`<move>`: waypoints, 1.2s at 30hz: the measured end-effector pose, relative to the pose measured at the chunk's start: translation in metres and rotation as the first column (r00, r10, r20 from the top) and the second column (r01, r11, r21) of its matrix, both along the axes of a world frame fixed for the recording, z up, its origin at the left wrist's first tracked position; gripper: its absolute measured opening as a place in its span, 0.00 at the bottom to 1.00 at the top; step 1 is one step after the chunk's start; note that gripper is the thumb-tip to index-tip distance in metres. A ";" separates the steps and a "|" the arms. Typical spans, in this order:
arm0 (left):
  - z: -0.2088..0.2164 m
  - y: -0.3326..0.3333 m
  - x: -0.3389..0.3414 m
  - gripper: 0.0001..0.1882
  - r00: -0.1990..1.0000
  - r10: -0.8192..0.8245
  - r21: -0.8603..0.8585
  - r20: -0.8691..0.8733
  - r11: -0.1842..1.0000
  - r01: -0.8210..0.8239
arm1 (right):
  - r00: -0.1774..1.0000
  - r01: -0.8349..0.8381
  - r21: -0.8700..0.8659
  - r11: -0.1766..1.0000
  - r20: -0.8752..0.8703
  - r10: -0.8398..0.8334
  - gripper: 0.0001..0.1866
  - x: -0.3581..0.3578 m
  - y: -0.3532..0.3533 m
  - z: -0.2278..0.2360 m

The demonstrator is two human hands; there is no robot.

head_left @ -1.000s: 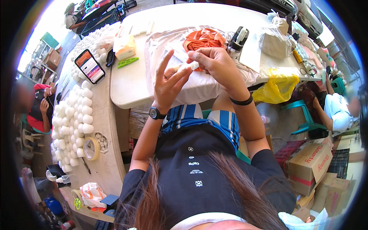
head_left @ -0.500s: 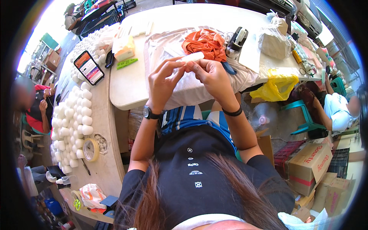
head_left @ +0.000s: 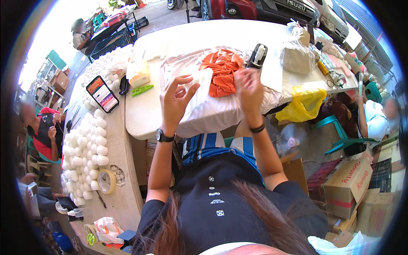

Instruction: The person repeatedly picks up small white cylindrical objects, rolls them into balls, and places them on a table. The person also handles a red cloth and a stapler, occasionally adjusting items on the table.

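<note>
My left hand (head_left: 175, 102) is raised over the near edge of the white table, its thumb and index finger curled toward each other with a pale thing at the tips. Its outline blends into the white sheet-like material (head_left: 203, 87) behind, so its kind cannot be made out. To the right, my right hand (head_left: 250, 91) is smeared by motion beside a crumpled orange cloth (head_left: 222, 72). What its fingers hold, if anything, does not show. Both hands are apart, above a pale cloth (head_left: 212, 117) draped over the table edge.
A propped phone (head_left: 102, 94), tissue pack (head_left: 139, 74) and green strip (head_left: 142, 90) lie left. Many white rounded cups (head_left: 87, 157) and a tape roll (head_left: 106, 181) cover the side table. A black-and-white device (head_left: 258, 56) and yellow bag (head_left: 304, 104) are right. People sit on both sides.
My hands were together, pinching a small white piece; now they are apart. The right hand has moved right in a blur. The view has tipped up slightly, showing more beyond the table.
</note>
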State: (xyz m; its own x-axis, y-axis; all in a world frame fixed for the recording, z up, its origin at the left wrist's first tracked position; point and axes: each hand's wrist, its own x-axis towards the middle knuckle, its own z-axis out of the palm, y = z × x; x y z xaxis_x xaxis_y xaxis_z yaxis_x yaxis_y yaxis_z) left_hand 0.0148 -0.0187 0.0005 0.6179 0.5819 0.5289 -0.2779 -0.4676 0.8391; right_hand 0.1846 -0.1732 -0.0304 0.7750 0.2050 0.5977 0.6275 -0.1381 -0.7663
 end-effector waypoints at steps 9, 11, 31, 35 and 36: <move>-0.009 -0.021 0.018 0.18 0.964 0.185 0.121 0.189 0.970 -0.210 | 0.850 0.042 0.209 0.977 -0.522 0.075 0.24 0.132 -0.017 -0.015; -0.010 -0.021 0.019 0.18 0.967 0.190 0.091 0.168 0.974 -0.207 | 0.854 0.025 0.221 0.975 -0.512 0.094 0.20 0.131 -0.013 -0.012; -0.024 -0.008 0.036 0.33 0.965 0.089 0.145 0.245 0.981 -0.127 | 0.970 0.208 -0.153 0.966 0.161 -0.183 0.12 0.096 -0.026 -0.038; -0.025 -0.011 0.037 0.30 0.962 0.062 0.076 0.267 0.993 -0.085 | 0.999 0.036 -0.248 0.968 0.011 -0.034 0.10 0.097 -0.040 -0.022; -0.025 -0.011 0.037 0.30 0.960 0.061 0.092 0.275 0.992 -0.089 | 1.000 -0.001 -0.256 0.967 0.008 0.003 0.09 0.098 -0.042 -0.018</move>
